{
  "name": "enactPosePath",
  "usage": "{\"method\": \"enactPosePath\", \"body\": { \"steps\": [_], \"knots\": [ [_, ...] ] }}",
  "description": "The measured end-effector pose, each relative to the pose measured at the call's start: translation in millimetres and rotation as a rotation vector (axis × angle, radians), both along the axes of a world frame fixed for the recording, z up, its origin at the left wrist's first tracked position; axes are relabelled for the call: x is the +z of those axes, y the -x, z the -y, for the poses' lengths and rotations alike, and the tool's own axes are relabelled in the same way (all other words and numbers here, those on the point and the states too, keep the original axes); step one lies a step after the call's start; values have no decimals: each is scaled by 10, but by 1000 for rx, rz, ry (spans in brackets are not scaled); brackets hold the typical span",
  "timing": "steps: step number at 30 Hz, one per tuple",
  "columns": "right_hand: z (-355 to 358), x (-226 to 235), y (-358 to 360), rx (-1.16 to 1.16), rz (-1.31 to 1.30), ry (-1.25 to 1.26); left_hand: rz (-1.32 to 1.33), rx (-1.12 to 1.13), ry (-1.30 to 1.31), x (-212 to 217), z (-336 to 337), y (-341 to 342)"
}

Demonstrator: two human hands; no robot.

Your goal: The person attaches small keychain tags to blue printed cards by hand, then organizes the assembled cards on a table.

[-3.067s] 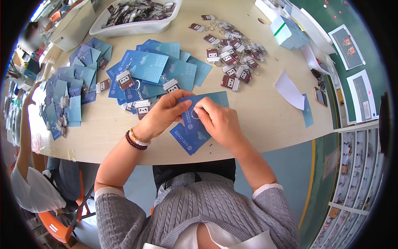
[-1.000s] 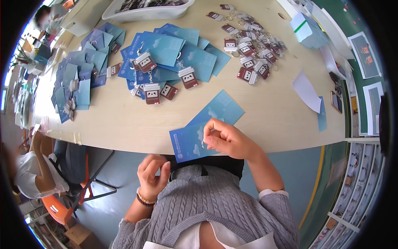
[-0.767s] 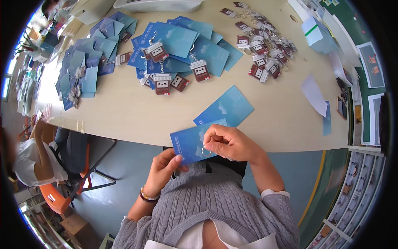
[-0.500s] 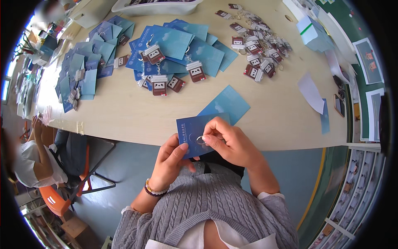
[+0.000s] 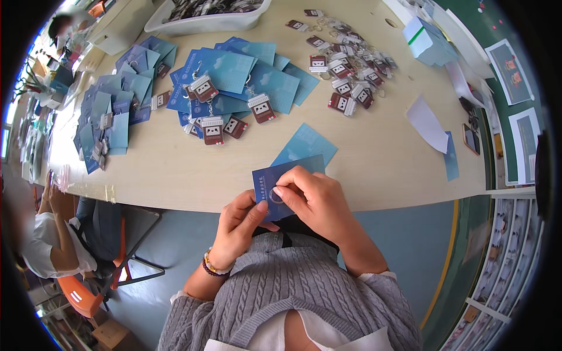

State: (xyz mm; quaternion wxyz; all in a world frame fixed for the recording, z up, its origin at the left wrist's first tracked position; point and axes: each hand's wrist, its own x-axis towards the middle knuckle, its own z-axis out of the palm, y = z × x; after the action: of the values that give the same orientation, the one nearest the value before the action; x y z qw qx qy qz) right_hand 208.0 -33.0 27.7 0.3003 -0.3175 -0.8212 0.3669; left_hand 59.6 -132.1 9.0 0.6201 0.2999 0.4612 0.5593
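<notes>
My left hand [image 5: 237, 227] grips the lower left edge of a dark blue card [image 5: 266, 179], thumb on top and fingers underneath. The thumb and forefinger of my right hand [image 5: 316, 202] pinch a metal key ring [image 5: 272, 198] against the face of that card. Whether the ring passes through the card is too small to tell, and anything hanging behind it is hidden. A lighter blue card [image 5: 304, 145] lies on the table just beyond. Farther off is a pile of blue cards [image 5: 227, 70] with brown-and-white keychains [image 5: 212, 130] attached or lying on it.
Loose keychains [image 5: 345, 70] are heaped at the back right. More carded keychains [image 5: 120, 117] spread at the left. A white tub [image 5: 205, 24] stands at the back; a blue box [image 5: 430, 44], white paper [image 5: 427, 123] and phone [image 5: 470, 139] lie right. Another person [image 5: 55, 240] sits left.
My right fingers and the ring have shifted slightly left over the card, toward my left thumb. The table's contents appear a little farther left as the view has turned.
</notes>
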Motion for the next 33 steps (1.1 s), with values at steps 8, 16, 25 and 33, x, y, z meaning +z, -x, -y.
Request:
{"method": "enactPosePath", "body": {
  "steps": [8,16,25,33],
  "knots": [
    [-3,-86,67,-29,48,-173,50,58,87,-39,-63,17],
    [-3,-210,-10,-82,48,-165,99,-94,133,30,-327,35],
    [-54,-210,-134,-152,140,-324,-78,-197,195,10,-471,74],
    [-227,-221,-245,-73,63,-228,-368,-209,136,120,-626,283]
  ]
}}
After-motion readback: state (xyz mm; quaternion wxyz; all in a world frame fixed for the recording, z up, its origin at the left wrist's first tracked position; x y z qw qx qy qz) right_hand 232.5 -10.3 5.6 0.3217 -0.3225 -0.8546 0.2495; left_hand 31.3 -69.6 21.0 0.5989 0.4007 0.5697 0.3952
